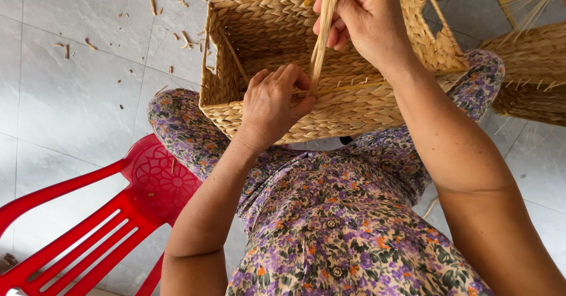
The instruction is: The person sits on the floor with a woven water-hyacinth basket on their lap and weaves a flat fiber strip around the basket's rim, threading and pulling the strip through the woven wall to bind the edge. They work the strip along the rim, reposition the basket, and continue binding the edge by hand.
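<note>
Floor: grey tiles (76,89) strewn with straw scraps.
Basket: rectangular woven straw basket (354,104) on a floral-clad lap, under both hands.
Left hand (274,104): fingers pressed together, pinching the basket's near rim.
Right hand (365,19): pinching a flat pale straw strip (321,42), pulled taut above the left hand.
Beside: red plastic chair (118,213).

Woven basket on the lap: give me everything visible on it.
The woven basket is rectangular, plaited from tan, straw-like fibre in a herringbone pattern, open top tilted toward the camera. It rests on the person's lap. The left hand presses on its near rim; the right hand pulls a flat fibre strip up from that rim. Thin stiff stakes run along the rim, and loose ends stick out at right.
</note>
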The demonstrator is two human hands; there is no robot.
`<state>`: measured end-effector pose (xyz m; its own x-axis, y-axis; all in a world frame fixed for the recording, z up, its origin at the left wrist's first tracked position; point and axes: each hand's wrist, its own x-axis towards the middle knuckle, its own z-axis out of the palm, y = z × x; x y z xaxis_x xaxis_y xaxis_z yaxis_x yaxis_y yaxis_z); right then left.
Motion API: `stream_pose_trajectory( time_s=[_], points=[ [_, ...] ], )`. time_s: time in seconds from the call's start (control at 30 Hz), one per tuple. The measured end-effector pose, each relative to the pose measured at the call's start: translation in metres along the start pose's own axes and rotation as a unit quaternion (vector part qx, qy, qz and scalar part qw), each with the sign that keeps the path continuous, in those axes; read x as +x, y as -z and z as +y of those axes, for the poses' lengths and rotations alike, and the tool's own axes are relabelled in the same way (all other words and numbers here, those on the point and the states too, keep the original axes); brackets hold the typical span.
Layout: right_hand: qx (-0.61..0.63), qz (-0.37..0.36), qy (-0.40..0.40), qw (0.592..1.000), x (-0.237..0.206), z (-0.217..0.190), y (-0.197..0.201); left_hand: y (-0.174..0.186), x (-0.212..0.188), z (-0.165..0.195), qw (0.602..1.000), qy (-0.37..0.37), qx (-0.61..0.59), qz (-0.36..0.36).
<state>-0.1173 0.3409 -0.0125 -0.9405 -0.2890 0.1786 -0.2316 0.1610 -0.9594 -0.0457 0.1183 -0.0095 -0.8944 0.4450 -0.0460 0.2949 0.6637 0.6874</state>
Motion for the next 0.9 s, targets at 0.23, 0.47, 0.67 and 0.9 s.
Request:
stream_pose_trajectory(
  time_s=[0.23, 0.47, 0.67, 0.9],
  points=[
    [-0.022, 0.014, -0.066, 0.997, 0.003, 0.004, -0.001, -0.005, -0.002, -0.005, 0.999, -0.031, 0.002, 0.034],
    [0.018, -0.013, -0.161, 0.987, 0.004, 0.020, -0.009, -0.003, -0.004, -0.007, 0.998, -0.043, -0.005, 0.037],
    [-0.072, -0.129, -0.278, 0.949, -0.006, 0.022, -0.010, 0.009, -0.001, -0.012, 0.982, -0.032, -0.186, -0.029],
    [-0.415, -0.022, 0.014, 0.909, -0.069, -0.025, 0.011, -0.001, 0.008, -0.005, 0.990, 0.108, -0.079, -0.034]
  ],
)
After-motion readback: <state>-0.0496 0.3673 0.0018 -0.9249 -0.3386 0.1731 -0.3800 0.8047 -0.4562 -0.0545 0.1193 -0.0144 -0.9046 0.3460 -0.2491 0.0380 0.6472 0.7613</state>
